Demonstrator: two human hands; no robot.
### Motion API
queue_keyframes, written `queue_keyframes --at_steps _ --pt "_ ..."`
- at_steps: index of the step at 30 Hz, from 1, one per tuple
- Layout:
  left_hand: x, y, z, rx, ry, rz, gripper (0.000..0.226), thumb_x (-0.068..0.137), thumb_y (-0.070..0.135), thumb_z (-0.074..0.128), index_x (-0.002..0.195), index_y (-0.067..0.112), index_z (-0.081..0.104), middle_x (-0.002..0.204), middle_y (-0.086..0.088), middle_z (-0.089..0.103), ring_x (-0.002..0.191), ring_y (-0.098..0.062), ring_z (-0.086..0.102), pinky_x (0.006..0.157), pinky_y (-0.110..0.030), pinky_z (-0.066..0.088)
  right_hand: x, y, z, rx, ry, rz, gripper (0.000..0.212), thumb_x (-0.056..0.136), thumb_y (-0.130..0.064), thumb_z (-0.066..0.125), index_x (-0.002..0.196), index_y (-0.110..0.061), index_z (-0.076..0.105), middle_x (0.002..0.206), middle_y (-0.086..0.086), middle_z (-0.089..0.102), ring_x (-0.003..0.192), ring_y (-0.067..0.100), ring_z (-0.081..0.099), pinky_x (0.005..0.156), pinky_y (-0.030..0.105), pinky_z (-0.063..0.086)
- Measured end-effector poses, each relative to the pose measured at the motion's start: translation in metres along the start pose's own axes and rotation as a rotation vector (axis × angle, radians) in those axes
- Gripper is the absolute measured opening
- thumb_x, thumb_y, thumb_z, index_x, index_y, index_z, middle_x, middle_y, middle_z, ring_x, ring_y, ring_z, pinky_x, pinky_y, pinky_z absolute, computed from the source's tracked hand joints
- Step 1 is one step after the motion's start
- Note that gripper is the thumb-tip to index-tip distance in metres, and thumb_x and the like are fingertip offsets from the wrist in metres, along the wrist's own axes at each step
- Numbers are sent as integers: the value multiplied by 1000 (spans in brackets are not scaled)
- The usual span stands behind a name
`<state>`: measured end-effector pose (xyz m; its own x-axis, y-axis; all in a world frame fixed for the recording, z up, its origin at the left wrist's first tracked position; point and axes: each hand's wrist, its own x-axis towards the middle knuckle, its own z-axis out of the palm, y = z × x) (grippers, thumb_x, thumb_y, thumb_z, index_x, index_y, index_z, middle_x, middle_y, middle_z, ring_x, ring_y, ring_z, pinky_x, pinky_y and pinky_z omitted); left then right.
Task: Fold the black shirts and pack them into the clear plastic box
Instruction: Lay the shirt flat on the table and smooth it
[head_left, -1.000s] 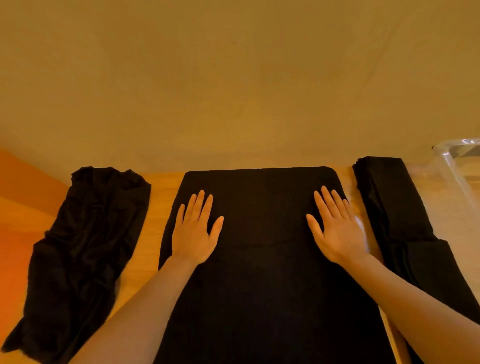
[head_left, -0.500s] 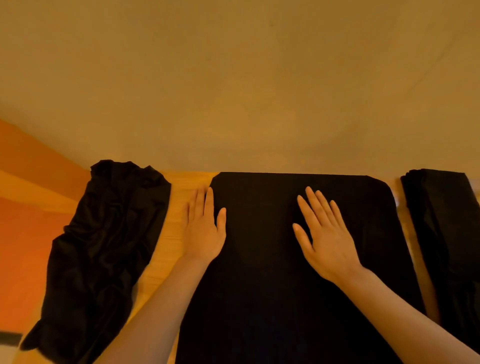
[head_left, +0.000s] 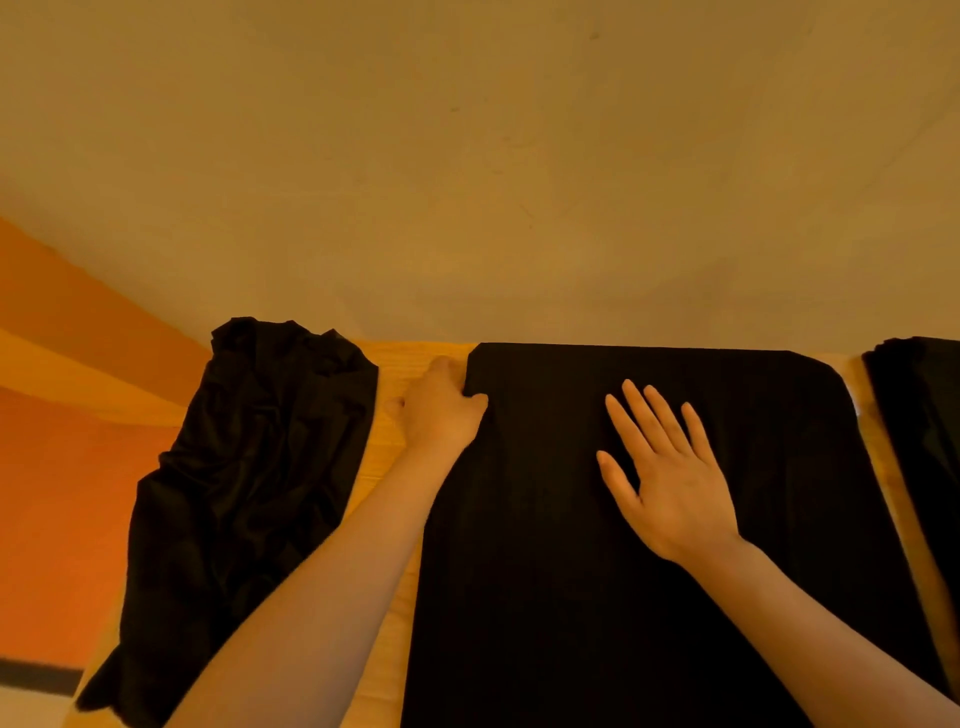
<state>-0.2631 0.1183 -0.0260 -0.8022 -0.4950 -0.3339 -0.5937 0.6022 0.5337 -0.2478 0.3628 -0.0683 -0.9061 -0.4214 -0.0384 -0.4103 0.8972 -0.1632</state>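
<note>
Both hands work the lengthwise-lying shirt (head_left: 675, 597): left (head_left: 441, 410) pinches its far corner, right (head_left: 670, 478) presses flat.

black shirts: 3 (flat shirt (head_left: 649, 597), crumpled shirt (head_left: 244, 493), folded shirt (head_left: 924, 415)) | hands: 2 (left hand (head_left: 441, 410), right hand (head_left: 670, 478))

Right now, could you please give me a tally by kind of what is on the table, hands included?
Flat-spread black shirt: 1
Crumpled black shirt: 1
Black garment at the right edge, partly out of view: 1
Hands: 2, the left hand gripping the flat shirt's left edge, the right hand resting flat on it
Total: 5
</note>
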Motion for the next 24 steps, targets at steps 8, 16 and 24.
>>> queue_keyframes --at_steps 8,16,24 --pt "20 19 -16 -26 -117 13 31 83 14 63 60 17 43 63 -2 50 64 -20 54 64 -33 43 -2 0 -2 29 16 -2 62 99 -56 17 152 -25 20 160 -2 14 149 15 5 120 42 2" --pt "22 19 -23 -160 -183 4 15 85 5 65 83 12 52 80 -5 54 73 -16 53 62 -27 43 -2 0 -2 37 23 -6 62 98 -56 18 152 -25 22 160 -1 16 149 15 6 121 43 3" --pt "23 5 -28 -370 -22 -70 36 81 5 74 109 16 54 103 0 55 92 -15 56 64 -20 47 -3 1 -2 40 33 -11 61 98 -54 20 151 -24 24 160 -1 17 149 15 6 121 44 5"
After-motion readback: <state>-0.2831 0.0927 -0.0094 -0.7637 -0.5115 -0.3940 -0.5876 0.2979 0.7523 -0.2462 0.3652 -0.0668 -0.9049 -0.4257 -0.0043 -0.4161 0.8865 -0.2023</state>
